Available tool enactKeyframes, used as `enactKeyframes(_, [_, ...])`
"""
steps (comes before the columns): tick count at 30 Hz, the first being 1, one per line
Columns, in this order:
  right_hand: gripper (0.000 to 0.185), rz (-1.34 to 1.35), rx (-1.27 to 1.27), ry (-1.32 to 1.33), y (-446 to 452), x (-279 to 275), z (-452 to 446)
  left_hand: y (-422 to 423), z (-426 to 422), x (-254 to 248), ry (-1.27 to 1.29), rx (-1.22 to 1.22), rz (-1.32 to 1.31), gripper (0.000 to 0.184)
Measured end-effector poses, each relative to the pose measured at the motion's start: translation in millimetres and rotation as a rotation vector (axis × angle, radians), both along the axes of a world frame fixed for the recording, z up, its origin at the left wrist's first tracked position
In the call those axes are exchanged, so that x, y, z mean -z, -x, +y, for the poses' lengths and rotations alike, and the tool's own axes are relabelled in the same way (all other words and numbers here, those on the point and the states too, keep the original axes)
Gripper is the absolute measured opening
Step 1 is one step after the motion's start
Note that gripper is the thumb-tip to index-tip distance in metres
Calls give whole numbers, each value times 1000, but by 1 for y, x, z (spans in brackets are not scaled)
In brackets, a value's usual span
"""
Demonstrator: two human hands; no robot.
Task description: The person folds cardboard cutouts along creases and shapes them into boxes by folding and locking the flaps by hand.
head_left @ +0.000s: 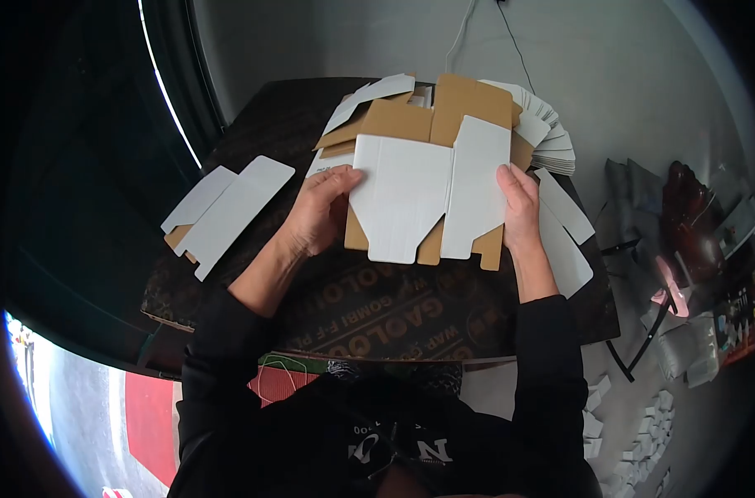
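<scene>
A flattened cardboard box [400, 195], white outside and brown inside, is held up over the dark table between my two hands. Its panels are folded flat, with cut flaps and tabs along the lower edge. My left hand [321, 209] grips the left edge, thumb on the white face and fingers mostly hidden. On the opposite edge, my right hand [520, 203] pinches with its thumb in front and its fingers partly behind. Just beyond lie more flat boxes [365, 100], some with brown sides showing, partly covered by the held one.
The dark printed tabletop [311, 290] lies below. One flat white box [236, 203] rests at the left, and another white piece [562, 257] at the right. A fanned stack of white cardboard [556, 153] sits at the back right. Small white boxes [649, 440] cover some floor at right.
</scene>
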State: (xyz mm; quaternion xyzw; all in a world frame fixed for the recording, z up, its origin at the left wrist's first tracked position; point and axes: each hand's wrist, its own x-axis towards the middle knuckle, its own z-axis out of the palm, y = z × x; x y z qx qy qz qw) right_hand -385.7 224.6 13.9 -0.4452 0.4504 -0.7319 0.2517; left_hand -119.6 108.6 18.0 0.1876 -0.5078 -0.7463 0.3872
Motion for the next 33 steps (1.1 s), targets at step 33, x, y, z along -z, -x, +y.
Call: enactKeyframes(33, [44, -423, -198, 24, -24, -9, -2, -6, 8, -1, -50, 184, -104, 44])
